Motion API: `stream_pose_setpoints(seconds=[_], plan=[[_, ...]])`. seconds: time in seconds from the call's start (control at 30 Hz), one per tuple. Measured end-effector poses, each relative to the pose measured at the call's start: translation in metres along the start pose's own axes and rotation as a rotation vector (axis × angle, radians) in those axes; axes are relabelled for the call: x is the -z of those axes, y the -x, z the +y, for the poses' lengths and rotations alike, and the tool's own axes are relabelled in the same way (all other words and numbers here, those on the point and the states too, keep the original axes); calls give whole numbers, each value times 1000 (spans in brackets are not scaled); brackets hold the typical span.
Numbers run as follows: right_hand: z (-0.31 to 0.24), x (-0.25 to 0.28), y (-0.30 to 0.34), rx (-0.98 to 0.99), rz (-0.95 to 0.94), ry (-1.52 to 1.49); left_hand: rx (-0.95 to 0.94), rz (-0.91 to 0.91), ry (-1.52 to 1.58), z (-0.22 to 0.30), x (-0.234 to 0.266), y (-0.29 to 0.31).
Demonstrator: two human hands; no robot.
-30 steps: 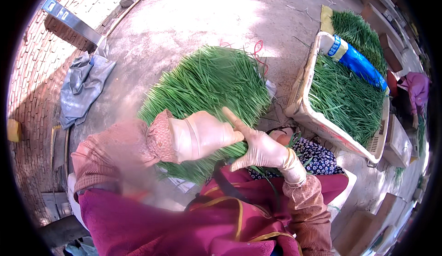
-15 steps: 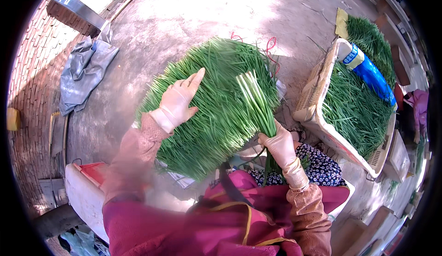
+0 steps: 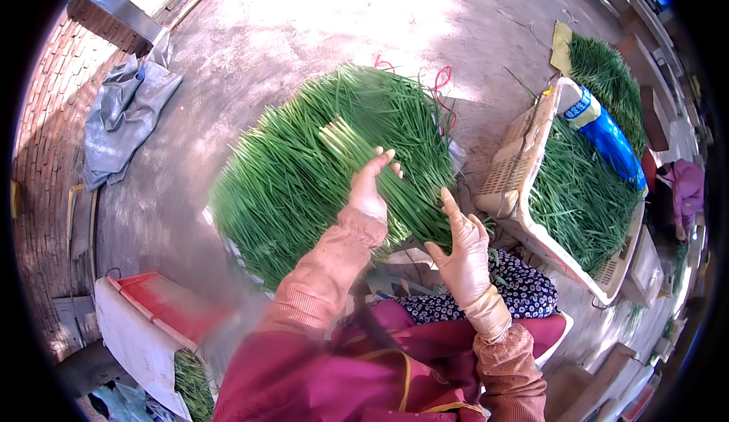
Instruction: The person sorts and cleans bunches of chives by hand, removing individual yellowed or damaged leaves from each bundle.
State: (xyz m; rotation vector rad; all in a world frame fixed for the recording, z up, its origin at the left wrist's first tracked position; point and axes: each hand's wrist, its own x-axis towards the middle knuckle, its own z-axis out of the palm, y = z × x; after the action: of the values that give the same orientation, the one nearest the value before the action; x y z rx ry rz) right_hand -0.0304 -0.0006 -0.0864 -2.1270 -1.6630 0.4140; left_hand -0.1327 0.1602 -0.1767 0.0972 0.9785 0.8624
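Note:
Chives with pale stem ends and long green leaves lie in a big heap (image 3: 273,194) before me. Slantwise over it is a small bunch of chives (image 3: 410,200), its white ends pointing up and to the left. My left hand (image 3: 370,188), in a thin pale glove, grips this bunch around the middle; some of its fingers are hidden behind the stalks. Beside the leafy end is my right hand (image 3: 465,259), gloved too, with thumb and fingers spread and nothing held in them.
At the right stands a cream plastic crate (image 3: 524,186) of loose chives, with a blue roll (image 3: 607,137) across it. More chives (image 3: 607,69) lie behind. A white box with a red top (image 3: 163,308) is at lower left, a grey sheet (image 3: 129,118) farther off. Another person (image 3: 683,190) sits far right.
My left hand has moved right from the heap and taken hold of the bunch. The bunch has tilted left, and my right hand has let go and opened.

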Motion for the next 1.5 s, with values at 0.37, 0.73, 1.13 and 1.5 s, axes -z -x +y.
stream_pose_setpoints(seconds=[0.37, 0.73, 1.13, 1.5], plan=[[134, 121, 184, -670, 275, -85, -121, 477, -624, 96, -16, -237], [124, 103, 307, -1061, 320, -153, -309, 473, -1035, 89, 63, -295], [60, 44, 419, -1410, 711, -378, -358, 56, -1250, 132, 15, -267], [-58, -93, 661, -1758, 1723, -412, 168, -1750, -1345, -227, -215, 111]])
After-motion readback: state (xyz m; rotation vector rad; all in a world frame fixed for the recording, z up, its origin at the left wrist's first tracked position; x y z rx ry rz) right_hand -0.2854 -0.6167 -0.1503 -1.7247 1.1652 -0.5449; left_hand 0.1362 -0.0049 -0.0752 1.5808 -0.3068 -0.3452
